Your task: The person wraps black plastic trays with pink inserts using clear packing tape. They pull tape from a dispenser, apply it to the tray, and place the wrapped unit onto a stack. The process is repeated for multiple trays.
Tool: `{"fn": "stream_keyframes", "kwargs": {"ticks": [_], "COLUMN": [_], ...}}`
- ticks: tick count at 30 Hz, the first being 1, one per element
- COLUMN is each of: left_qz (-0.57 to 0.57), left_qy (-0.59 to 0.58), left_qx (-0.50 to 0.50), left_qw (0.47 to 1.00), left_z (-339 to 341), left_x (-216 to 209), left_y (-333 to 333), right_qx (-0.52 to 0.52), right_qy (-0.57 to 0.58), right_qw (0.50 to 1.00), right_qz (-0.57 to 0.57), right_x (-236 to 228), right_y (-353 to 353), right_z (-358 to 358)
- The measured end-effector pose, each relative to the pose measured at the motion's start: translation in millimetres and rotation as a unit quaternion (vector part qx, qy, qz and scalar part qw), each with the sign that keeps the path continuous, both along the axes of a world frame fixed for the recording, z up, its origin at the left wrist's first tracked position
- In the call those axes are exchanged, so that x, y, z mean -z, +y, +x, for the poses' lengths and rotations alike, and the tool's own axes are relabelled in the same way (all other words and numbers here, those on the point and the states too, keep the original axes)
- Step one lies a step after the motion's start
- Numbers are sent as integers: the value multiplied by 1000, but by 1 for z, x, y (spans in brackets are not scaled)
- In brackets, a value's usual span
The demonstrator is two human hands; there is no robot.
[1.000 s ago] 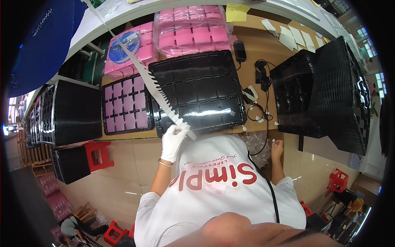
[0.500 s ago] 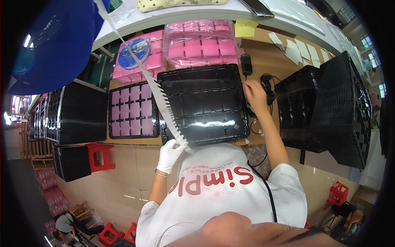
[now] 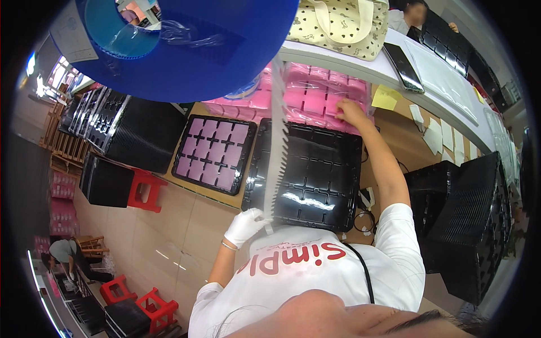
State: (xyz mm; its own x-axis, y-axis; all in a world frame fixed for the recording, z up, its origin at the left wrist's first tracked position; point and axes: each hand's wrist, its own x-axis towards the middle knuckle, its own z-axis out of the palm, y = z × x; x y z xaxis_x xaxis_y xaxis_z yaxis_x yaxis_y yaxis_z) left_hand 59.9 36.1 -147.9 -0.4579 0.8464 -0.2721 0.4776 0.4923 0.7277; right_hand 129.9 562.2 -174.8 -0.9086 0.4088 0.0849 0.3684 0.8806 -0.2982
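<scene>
My left hand [image 3: 245,226], in a white glove, pinches the lower end of a long clear toothed strip [image 3: 276,152] that runs up from the table's front edge toward a blue reel [image 3: 186,45] overhead. My bare right hand [image 3: 350,111] reaches across an empty black compartment tray [image 3: 315,174] and rests on a clear-wrapped pack of pink pieces [image 3: 321,98] at the back of the table. To the left lies a second black tray [image 3: 214,153] filled with pink squares.
Stacks of black trays stand at the right [image 3: 468,219] and at the left [image 3: 135,129]. Red stools [image 3: 143,188] sit on the floor below the table. A shelf behind holds a cream bag [image 3: 338,25], a phone [image 3: 403,67] and yellow notes. Another person [image 3: 65,253] bends at the lower left.
My right hand rose from near my body, crossed the empty tray and reached the pink pack. My head tilted, so the blue reel now fills the top. The left hand kept its hold on the strip.
</scene>
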Motion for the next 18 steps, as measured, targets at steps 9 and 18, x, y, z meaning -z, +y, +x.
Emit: {"fn": "stream_keyframes", "kwargs": {"ticks": [9,18], "left_qz": [-153,193], "left_qy": [-54,-250], "left_qx": [152,-93], "left_qw": [975,944], "left_z": [-61,-85], "left_x": [-67,-25], "left_y": [1,124], "right_qx": [137,74], "right_qy": [201,366], "right_qw": [963,928], "right_qz": [-112,-5], "right_x": [7,-29], "right_y": [20,-87], "right_z": [-15,38]}}
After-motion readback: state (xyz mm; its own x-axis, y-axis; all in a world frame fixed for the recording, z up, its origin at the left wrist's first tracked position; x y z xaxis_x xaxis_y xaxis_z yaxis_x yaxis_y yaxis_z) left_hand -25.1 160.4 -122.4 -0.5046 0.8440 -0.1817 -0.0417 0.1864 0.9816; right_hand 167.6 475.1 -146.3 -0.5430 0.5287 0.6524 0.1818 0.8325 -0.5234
